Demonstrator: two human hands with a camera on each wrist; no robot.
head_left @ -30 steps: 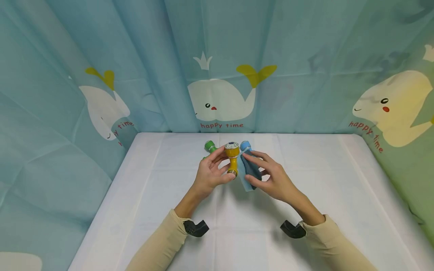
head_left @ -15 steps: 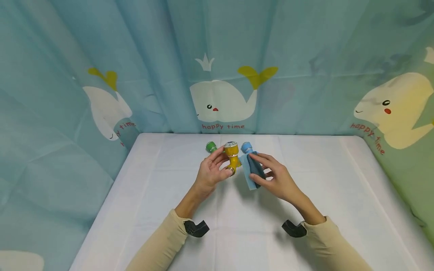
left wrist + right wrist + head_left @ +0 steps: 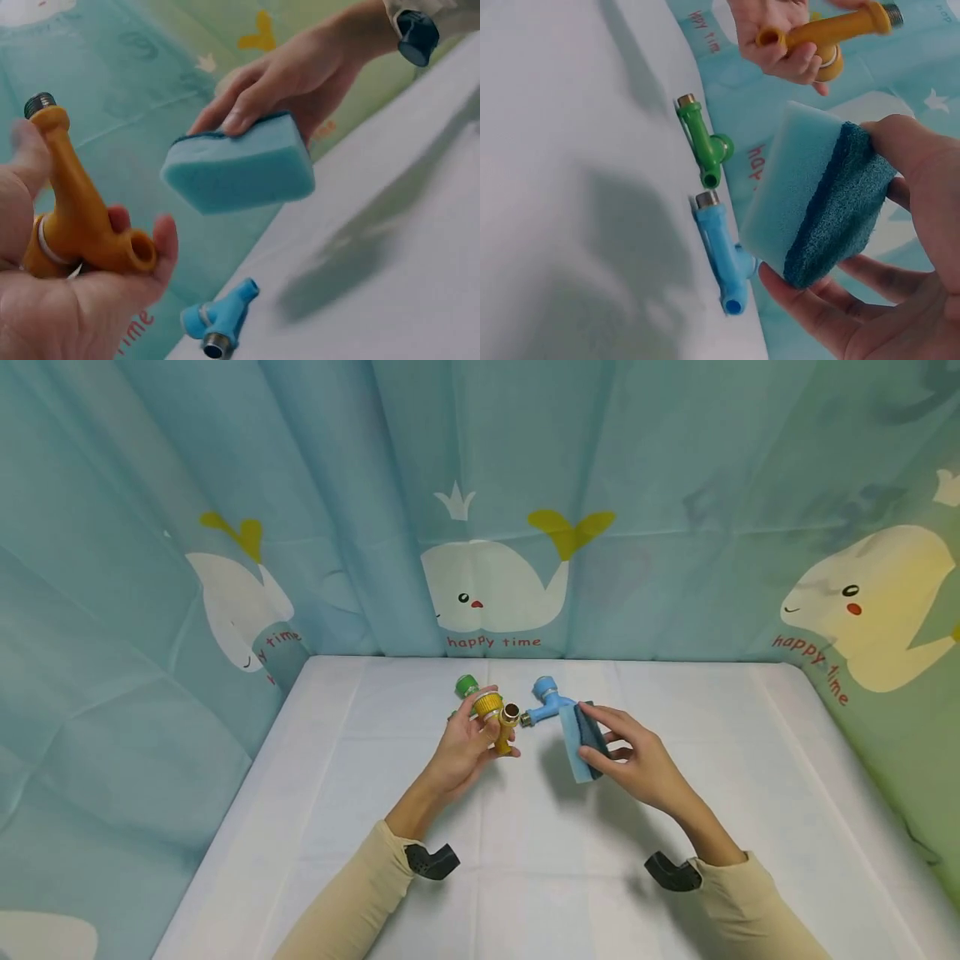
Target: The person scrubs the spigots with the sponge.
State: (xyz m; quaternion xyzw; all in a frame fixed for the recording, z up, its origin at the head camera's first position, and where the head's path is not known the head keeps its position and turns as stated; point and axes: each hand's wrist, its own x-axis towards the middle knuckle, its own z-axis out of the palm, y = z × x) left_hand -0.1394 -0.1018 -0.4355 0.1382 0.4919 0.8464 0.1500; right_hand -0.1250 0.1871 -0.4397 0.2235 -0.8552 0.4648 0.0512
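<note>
Two hands: both loaded, held up mid-frame in the head view, well apart from each other.
Left hand [image 3: 457, 760]: fingers and thumb curled round the yellow tap, palm up in its wrist view.
Yellow tap [image 3: 505, 737]: centre of the head frame, in the left hand; ribbed knob toward the left, one round opening facing up; threaded end shows upper left in the left wrist view.
Right hand [image 3: 645, 768]: pinching the sponge between thumb and fingers.
Sponge [image 3: 574, 745]: right of centre, tilted, apart from the yellow tap; pale foam left, dark scouring layer right.
Blue tap [image 3: 551, 702]: on the counter [image 3: 555, 893], behind the sponge, which overlaps its right end.
Green tap [image 3: 467, 685]: also on the counter, left of the blue one, partly hidden by the left hand.
Backdrop: blue-green curtain [image 3: 337, 527], whale prints.
</note>
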